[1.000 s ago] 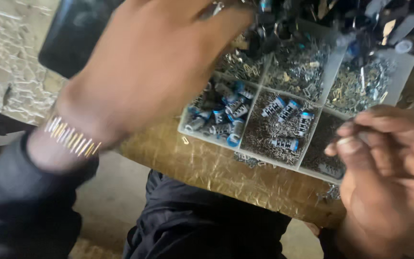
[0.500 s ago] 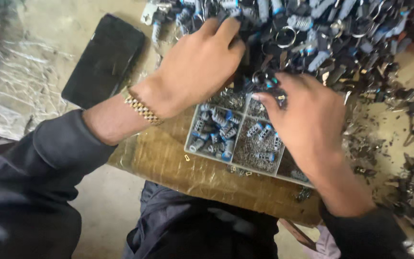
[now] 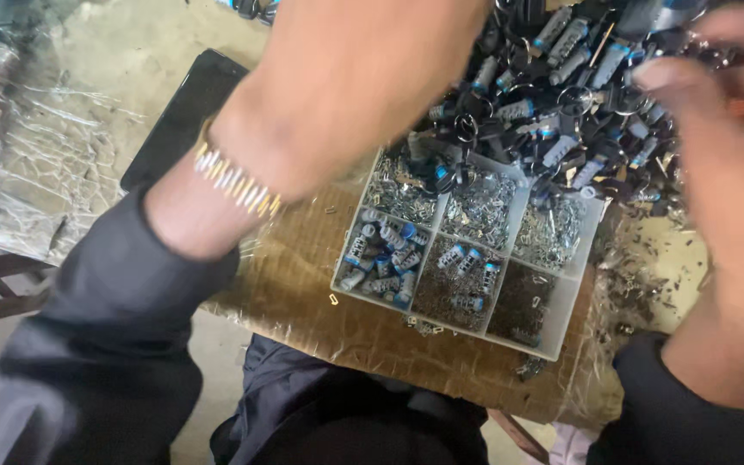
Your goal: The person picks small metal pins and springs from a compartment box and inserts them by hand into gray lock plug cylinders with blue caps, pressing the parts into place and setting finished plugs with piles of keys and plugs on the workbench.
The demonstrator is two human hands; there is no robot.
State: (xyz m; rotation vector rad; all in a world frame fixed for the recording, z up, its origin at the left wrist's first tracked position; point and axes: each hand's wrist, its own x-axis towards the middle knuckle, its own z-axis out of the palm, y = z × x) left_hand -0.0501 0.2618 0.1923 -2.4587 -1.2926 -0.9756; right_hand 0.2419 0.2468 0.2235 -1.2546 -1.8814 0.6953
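My left hand (image 3: pixel 346 95) fills the upper middle of the view, blurred, with a gold bracelet (image 3: pixel 234 181) at the wrist and a dark sleeve below; its fingers run out of the top edge. My right hand (image 3: pixel 734 189) is at the right edge, also blurred, fingers curled above a heap of blue-and-silver cylinders and key rings (image 3: pixel 561 103). Between the hands lies a white compartment tray (image 3: pixel 564 297). Its near-left cell holds small blue-capped cylinders (image 3: pixel 385 258), and other cells hold tiny metal bits. Neither hand touches the tray.
The tray rests on a brown board wrapped in plastic film (image 3: pixel 303 284). A flat black slab (image 3: pixel 187 112) lies at the upper left beside crinkled clear plastic (image 3: pixel 36 155). Loose metal bits are scattered right of the tray. My dark-clothed lap (image 3: pixel 346 422) is below.
Both hands have lifted off the tray and heap and come closer to the camera. The left moved up and left, the right swung out to the right, uncovering the tray.
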